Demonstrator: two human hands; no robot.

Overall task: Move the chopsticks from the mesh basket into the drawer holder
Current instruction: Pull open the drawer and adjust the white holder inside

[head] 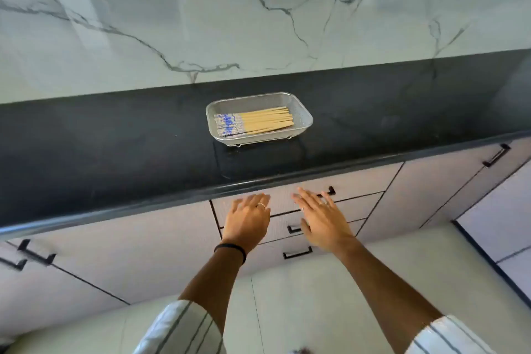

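Striped rolled sleeves (pixel 184 327) nearest, both my forearms bare. Left hand (pixel 247 218) flat, fingers spread, holding nothing; black band (pixel 231 250) on wrist, thin ring on finger. Right hand (pixel 323 221) also spread and empty, hovering before top drawer (pixel 356 185), close to its black bar handle (pixel 330 190). Drawer fronts pale, matte, all closed. Chopsticks (pixel 254 123), bamboo with blue-patterned ends, lie bundled in rectangular wire mesh basket (pixel 304 121) on dark stone counter (pixel 115 146). Veined marble wall (pixel 201 14) behind.
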